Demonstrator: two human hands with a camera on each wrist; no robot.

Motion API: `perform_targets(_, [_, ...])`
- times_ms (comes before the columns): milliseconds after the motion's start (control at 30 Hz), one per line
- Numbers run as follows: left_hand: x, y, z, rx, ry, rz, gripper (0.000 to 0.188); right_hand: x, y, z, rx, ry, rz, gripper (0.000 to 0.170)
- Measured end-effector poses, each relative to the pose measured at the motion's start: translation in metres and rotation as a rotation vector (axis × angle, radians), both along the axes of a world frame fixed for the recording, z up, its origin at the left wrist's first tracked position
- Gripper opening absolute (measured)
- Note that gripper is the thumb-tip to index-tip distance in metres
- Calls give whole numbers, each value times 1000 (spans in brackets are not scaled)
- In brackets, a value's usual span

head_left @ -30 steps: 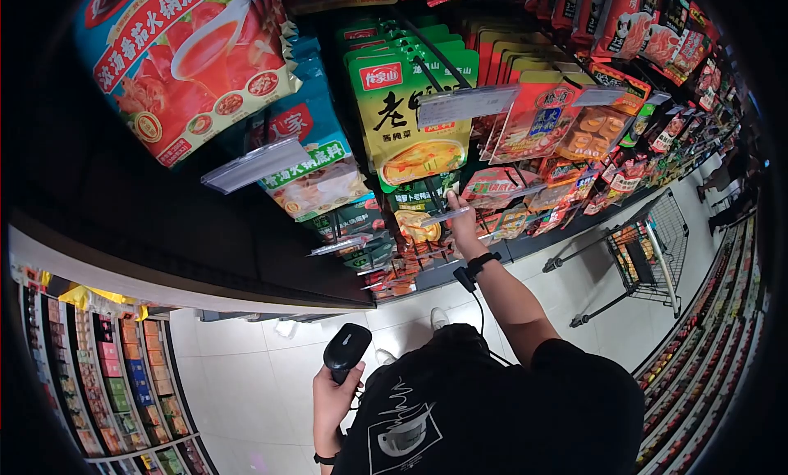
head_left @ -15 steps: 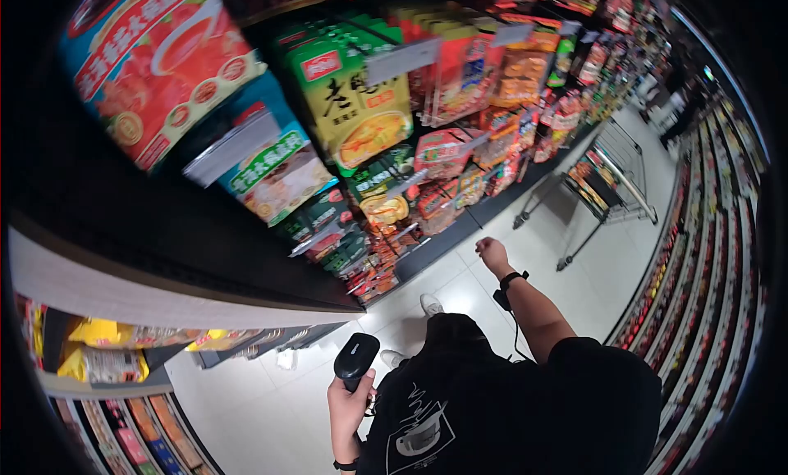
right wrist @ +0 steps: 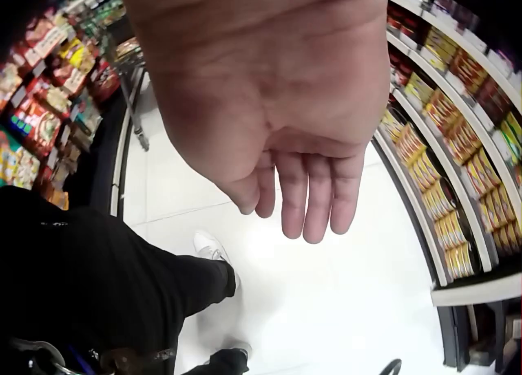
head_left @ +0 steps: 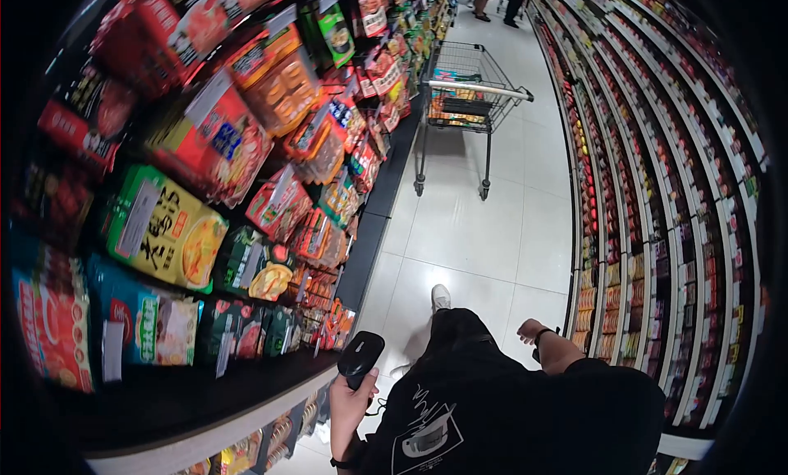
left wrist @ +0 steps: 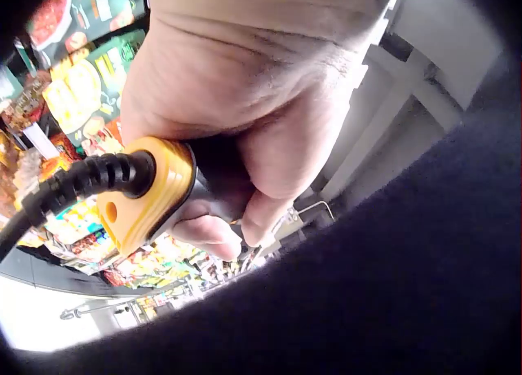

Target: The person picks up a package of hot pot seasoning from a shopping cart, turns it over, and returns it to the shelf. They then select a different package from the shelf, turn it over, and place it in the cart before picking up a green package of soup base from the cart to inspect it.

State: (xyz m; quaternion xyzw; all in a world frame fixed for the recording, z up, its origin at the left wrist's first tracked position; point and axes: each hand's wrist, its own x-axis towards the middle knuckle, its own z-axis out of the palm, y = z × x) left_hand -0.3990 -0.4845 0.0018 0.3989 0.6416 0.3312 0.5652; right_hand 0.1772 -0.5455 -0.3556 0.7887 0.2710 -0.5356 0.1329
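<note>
My left hand (head_left: 351,403) grips a handheld barcode scanner (head_left: 361,352) with a black head, held at the front of my body. In the left wrist view its handle ends in a yellow base (left wrist: 155,196), from which a black coiled cable (left wrist: 77,183) runs out. The palm and fingers wrap around the handle. My right hand (head_left: 532,331) hangs at my right side over the floor and holds nothing. In the right wrist view its fingers (right wrist: 318,196) hang loosely, slightly bent.
Hanging food packets, among them a green and yellow packet (head_left: 168,229), fill the rack on the left. A shopping cart (head_left: 476,89) with goods stands ahead in the aisle. Long shelves (head_left: 657,188) line the right side. People (head_left: 492,1) stand at the far end.
My right hand has let go of the hanging packets and dropped to my side. The view has turned right along the aisle, towards the cart. The scanner stays in my left hand.
</note>
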Motion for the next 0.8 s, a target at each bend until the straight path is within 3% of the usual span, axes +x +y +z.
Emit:
perform_targets(167, [59, 63, 14, 17, 71, -153, 26, 31, -10, -9, -1, 76, -215, 31])
perform_targets(400, [167, 169, 18, -31, 83, -259, 28, 93, 114, -42, 422, 82, -311, 31])
perform_targets(467, [191, 195, 11, -18, 33, -275, 28, 108, 156, -42, 482, 64, -257, 32])
perform_targets(500, [207, 205, 15, -32, -8, -242, 27, 115, 175, -46, 515, 15, -110, 35])
perform_targets(600, [245, 233, 39, -59, 42, -269, 23, 129, 238, -49, 563, -13, 49, 38])
perform_targets(700, [259, 255, 36, -59, 28, -294, 22, 134, 294, -20, 587, 35, 124, 38])
perform_targets(733, [261, 263, 34, -66, 35, -291, 22, 133, 329, -17, 743, 6, 145, 28])
perform_targets(800, [266, 279, 30, -81, 48, -291, 21, 139, 382, 1, 823, 22, 139, 28])
